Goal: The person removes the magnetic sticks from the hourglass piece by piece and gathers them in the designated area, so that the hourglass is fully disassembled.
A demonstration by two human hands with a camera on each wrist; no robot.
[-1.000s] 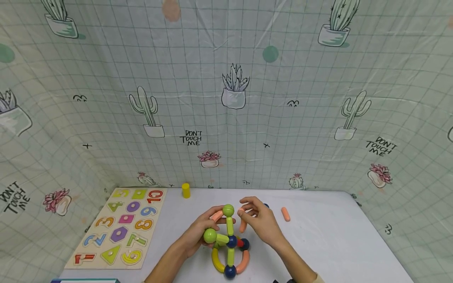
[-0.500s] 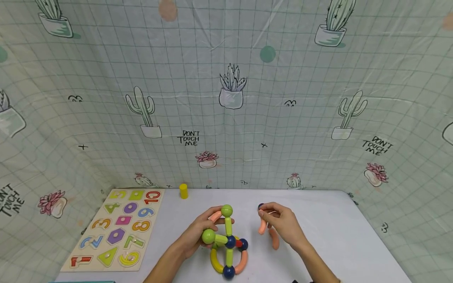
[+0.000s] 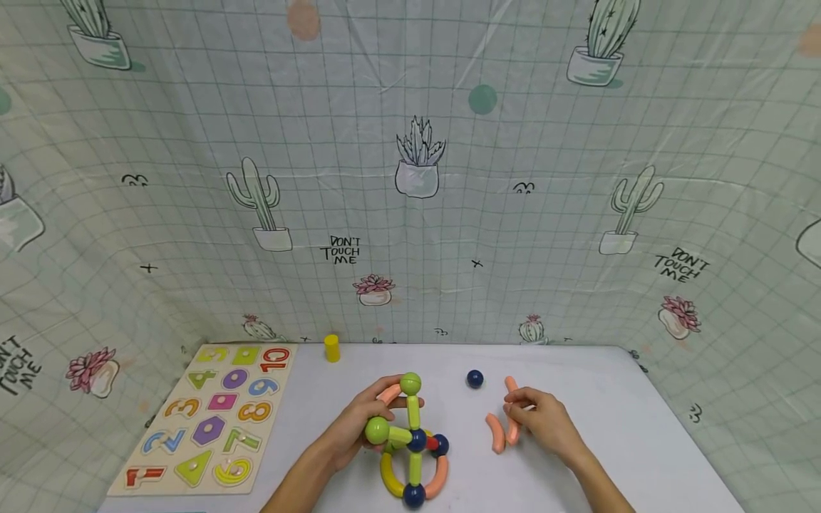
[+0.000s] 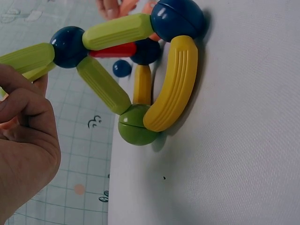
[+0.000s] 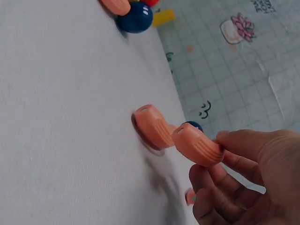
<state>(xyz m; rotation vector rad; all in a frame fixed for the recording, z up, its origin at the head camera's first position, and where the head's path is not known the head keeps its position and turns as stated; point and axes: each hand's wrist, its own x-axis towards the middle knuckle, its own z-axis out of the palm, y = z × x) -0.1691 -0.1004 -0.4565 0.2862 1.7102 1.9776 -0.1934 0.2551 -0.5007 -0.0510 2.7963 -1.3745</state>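
Observation:
My left hand (image 3: 354, 422) grips a magnetic stick-and-ball structure (image 3: 415, 467) at its upper left side. An orange stick (image 3: 389, 393) shows along these fingers, beside the top green ball (image 3: 411, 383). Green sticks, dark blue balls and yellow curved sticks (image 4: 178, 86) make up the frame, which stands on the table. Off to the right, my right hand (image 3: 545, 424) pinches an orange curved stick (image 5: 199, 145) between thumb and fingers. A second orange curved stick (image 3: 495, 433) lies on the table close beside the held one. Behind the fingers lies another orange stick (image 3: 510, 383).
A loose dark blue ball (image 3: 474, 378) lies behind the orange sticks. On the left is a wooden number-and-shape puzzle board (image 3: 144, 445). A yellow cylinder (image 3: 331, 348) stands at the table's back edge, in front of the patterned cloth (image 3: 442, 299).
My right hand has moved right, away from the structure, and lowered the orange curved stick beside the other one. The blue ball has come into full view. My left hand keeps its hold.

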